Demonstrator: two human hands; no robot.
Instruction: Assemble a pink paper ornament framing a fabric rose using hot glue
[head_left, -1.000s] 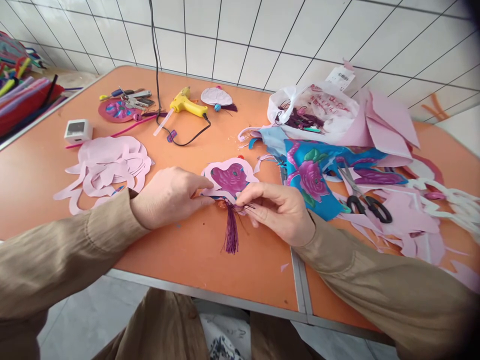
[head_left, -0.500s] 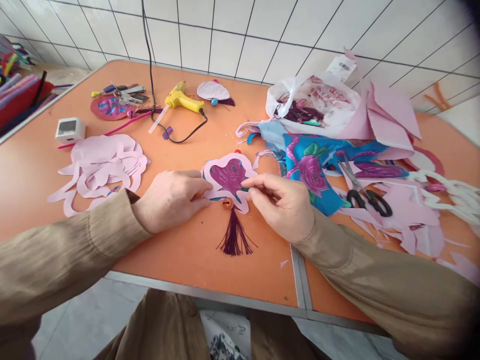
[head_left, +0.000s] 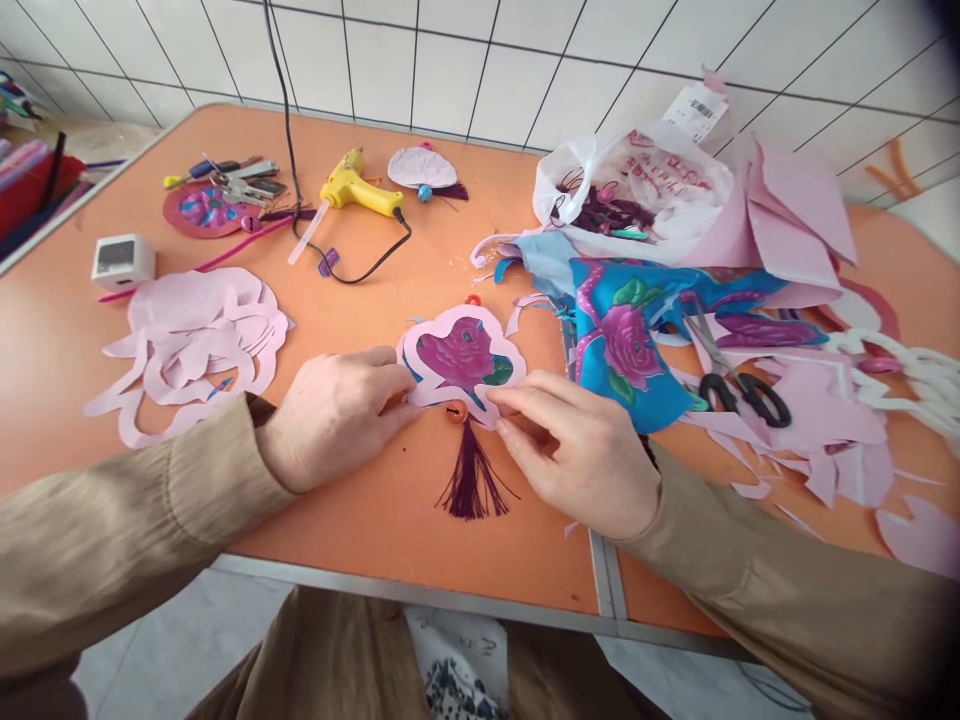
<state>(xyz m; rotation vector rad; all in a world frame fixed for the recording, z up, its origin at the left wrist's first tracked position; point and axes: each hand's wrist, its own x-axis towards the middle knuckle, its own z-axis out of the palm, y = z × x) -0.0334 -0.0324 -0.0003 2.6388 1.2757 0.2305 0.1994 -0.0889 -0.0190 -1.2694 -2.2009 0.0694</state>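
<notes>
A cloud-shaped tassel ornament (head_left: 461, 352) lies on the orange table in front of me, with a pink paper border around purple rose fabric. An orange bell (head_left: 456, 411) and a dark purple tassel (head_left: 474, 475) hang from its lower edge; a red bead (head_left: 472, 299) shows at its top. My left hand (head_left: 337, 415) pinches its left edge, where blue fabric peeks out below the pink border. At the lower right edge, my right hand (head_left: 577, 445) grips the border between thumb and forefinger.
Pink paper cutouts (head_left: 202, 345) lie left. A yellow glue gun (head_left: 360, 190) with its cord, keys (head_left: 236, 187), and a white cube-shaped device (head_left: 124, 262) sit farther back. At right are blue rose fabric (head_left: 630, 340), scissors (head_left: 731, 375), paper scraps and a plastic bag (head_left: 675, 190).
My right hand has slid down to the ornament's lower right edge, uncovering its right lobe and a green leaf. My left hand stays at the left edge. The view has shifted slightly.
</notes>
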